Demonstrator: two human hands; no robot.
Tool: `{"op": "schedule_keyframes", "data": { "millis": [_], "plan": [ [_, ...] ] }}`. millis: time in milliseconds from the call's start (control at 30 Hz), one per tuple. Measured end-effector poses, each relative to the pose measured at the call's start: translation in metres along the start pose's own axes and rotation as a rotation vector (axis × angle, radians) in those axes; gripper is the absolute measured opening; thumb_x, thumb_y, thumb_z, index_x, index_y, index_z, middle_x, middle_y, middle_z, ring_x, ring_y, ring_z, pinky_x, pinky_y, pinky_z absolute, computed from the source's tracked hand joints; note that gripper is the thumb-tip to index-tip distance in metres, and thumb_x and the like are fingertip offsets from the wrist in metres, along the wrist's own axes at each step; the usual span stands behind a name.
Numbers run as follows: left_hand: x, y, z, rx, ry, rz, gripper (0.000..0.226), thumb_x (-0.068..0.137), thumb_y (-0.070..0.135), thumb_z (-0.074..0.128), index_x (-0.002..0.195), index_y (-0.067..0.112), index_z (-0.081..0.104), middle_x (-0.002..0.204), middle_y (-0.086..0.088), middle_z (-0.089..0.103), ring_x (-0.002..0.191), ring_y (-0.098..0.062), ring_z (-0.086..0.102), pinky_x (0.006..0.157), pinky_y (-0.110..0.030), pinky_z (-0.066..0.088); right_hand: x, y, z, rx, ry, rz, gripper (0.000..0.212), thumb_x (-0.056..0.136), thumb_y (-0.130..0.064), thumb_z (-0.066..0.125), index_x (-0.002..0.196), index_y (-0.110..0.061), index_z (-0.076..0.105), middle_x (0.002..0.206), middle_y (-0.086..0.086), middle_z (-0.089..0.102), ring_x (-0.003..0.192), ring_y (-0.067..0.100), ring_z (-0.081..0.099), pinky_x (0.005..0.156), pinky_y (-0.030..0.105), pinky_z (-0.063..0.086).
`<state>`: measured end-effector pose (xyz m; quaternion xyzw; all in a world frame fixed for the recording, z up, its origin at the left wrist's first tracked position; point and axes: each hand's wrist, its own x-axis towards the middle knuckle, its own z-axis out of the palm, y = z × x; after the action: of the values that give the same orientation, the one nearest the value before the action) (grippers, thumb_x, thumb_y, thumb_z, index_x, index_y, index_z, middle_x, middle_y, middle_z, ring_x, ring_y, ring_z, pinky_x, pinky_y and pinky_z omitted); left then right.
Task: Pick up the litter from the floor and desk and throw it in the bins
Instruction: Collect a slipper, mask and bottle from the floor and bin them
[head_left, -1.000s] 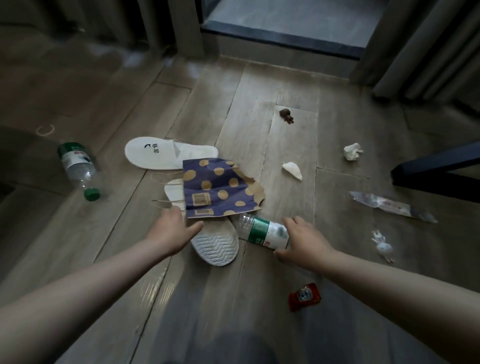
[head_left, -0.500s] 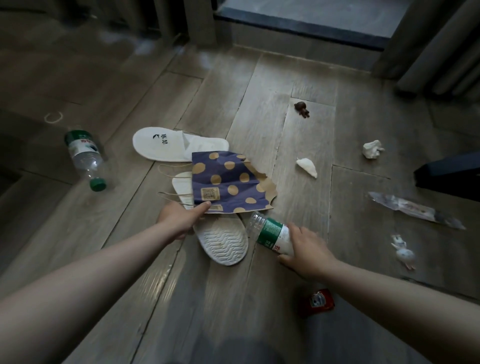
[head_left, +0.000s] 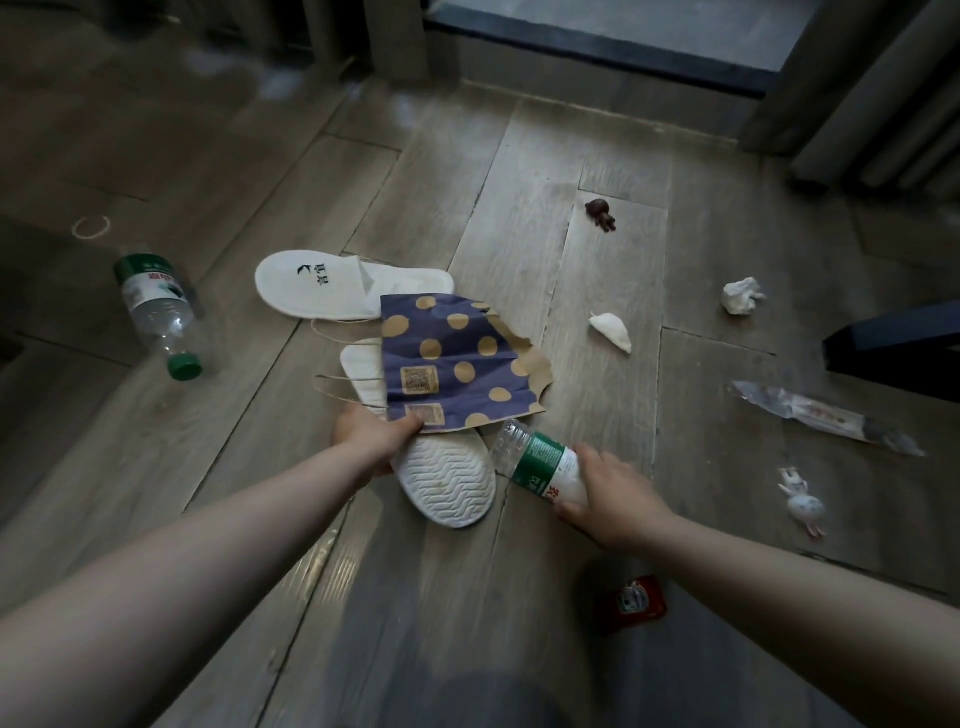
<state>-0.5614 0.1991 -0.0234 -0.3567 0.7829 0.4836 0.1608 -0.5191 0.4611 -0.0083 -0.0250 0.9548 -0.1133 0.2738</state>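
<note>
A torn blue paper bag with tan dots lies over two white slippers on the wooden floor. My left hand pinches its near corner. My right hand grips a clear plastic bottle with a green label, tilted with its neck toward the bag. A second bottle with a green cap lies on the floor at the left. A crumpled white tissue, a white scrap, a clear wrapper and a red sachet lie scattered at the right.
One white slipper lies upright, the other sole-up under the bag. A small brown figure and a small white figure lie on the floor. A dark furniture leg juts in at the right. Curtains hang at the far edge.
My left hand moved forward and took hold of the paper bag's near corner. My right hand closed round the bottle and tilted it up off the floor.
</note>
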Motion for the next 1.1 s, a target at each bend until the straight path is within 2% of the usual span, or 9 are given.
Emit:
{"op": "schedule_keyframes", "data": {
  "millis": [167, 300, 367, 533, 600, 733, 833, 967, 1100],
  "plan": [
    [-0.001, 0.003, 0.000, 0.032, 0.070, 0.078, 0.048, 0.071, 0.033, 0.081, 0.110, 0.011, 0.064, 0.110, -0.009, 0.069, 0.099, -0.029, 0.065, 0.088, -0.042, 0.054, -0.002, 0.001, -0.003, 0.024, 0.010, -0.006, 0.062, 0.087, -0.044, 0.062, 0.138, -0.019, 0.036, 0.133, 0.005, 0.049, 0.118, 0.023, 0.049, 0.100, 0.040, 0.043],
    [-0.010, 0.010, -0.005, -0.041, 0.139, 0.128, 0.041, 0.073, 0.026, 0.079, 0.107, 0.011, 0.061, 0.104, -0.007, 0.069, 0.083, -0.020, 0.061, 0.069, -0.031, 0.046, -0.006, 0.000, -0.013, 0.042, 0.058, -0.035, 0.056, 0.086, -0.045, 0.060, 0.132, -0.019, 0.041, 0.127, 0.006, 0.052, 0.112, 0.023, 0.051, 0.092, 0.034, 0.044],
    [-0.017, 0.017, -0.007, -0.102, 0.143, 0.145, 0.040, 0.075, 0.021, 0.078, 0.109, 0.013, 0.059, 0.105, -0.006, 0.068, 0.082, -0.018, 0.060, 0.066, -0.029, 0.045, -0.012, 0.001, -0.020, 0.085, 0.095, -0.052, 0.056, 0.086, -0.047, 0.060, 0.132, -0.021, 0.041, 0.123, 0.004, 0.053, 0.109, 0.021, 0.052, 0.089, 0.033, 0.045],
    [-0.031, 0.041, -0.019, -0.125, 0.111, 0.209, 0.034, 0.078, 0.016, 0.075, 0.106, 0.018, 0.055, 0.107, -0.008, 0.068, 0.092, -0.025, 0.066, 0.084, -0.042, 0.055, -0.022, 0.009, -0.051, 0.260, 0.209, -0.067, 0.049, 0.083, -0.051, 0.060, 0.124, -0.028, 0.044, 0.110, -0.005, 0.053, 0.094, 0.010, 0.052, 0.077, 0.031, 0.049],
    [-0.037, 0.053, -0.021, -0.110, 0.101, 0.234, 0.033, 0.078, 0.015, 0.074, 0.104, 0.018, 0.054, 0.105, -0.008, 0.068, 0.092, -0.027, 0.067, 0.086, -0.048, 0.055, -0.022, 0.012, -0.066, 0.301, 0.266, -0.077, 0.048, 0.082, -0.051, 0.061, 0.122, -0.030, 0.046, 0.107, -0.007, 0.053, 0.092, 0.009, 0.052, 0.075, 0.030, 0.048],
    [-0.053, 0.086, -0.018, -0.176, 0.047, 0.191, 0.035, 0.078, 0.011, 0.072, 0.109, 0.013, 0.056, 0.103, -0.010, 0.069, 0.089, -0.028, 0.068, 0.084, -0.050, 0.056, -0.022, 0.019, -0.105, 0.453, 0.357, -0.095, 0.047, 0.079, -0.049, 0.066, 0.120, -0.035, 0.049, 0.103, -0.013, 0.055, 0.089, -0.002, 0.051, 0.067, 0.019, 0.042],
    [-0.072, 0.112, -0.021, -0.201, 0.030, 0.141, 0.035, 0.078, 0.010, 0.073, 0.109, 0.014, 0.057, 0.100, -0.008, 0.069, 0.087, -0.027, 0.068, 0.083, -0.049, 0.056, -0.028, 0.016, -0.136, 0.536, 0.431, -0.039, 0.047, 0.077, -0.047, 0.068, 0.120, -0.037, 0.050, 0.101, -0.015, 0.055, 0.089, -0.002, 0.052, 0.066, 0.020, 0.041],
    [-0.116, 0.138, -0.039, -0.174, 0.044, 0.068, 0.032, 0.075, 0.010, 0.074, 0.101, 0.018, 0.059, 0.096, -0.006, 0.071, 0.086, -0.025, 0.069, 0.083, -0.048, 0.056, -0.065, 0.001, -0.161, 0.651, 0.406, 0.072, 0.048, 0.078, -0.043, 0.070, 0.121, -0.036, 0.050, 0.102, -0.012, 0.055, 0.090, -0.008, 0.049, 0.065, 0.011, 0.037],
    [-0.167, 0.175, -0.075, -0.111, 0.052, 0.046, 0.028, 0.073, 0.010, 0.074, 0.088, 0.027, 0.056, 0.088, 0.003, 0.070, 0.083, -0.022, 0.069, 0.079, -0.042, 0.056, -0.119, -0.020, -0.198, 0.739, 0.349, 0.170, 0.055, 0.077, -0.043, 0.072, 0.127, -0.033, 0.049, 0.104, -0.009, 0.054, 0.091, -0.003, 0.052, 0.070, 0.018, 0.043]
  ]
}}
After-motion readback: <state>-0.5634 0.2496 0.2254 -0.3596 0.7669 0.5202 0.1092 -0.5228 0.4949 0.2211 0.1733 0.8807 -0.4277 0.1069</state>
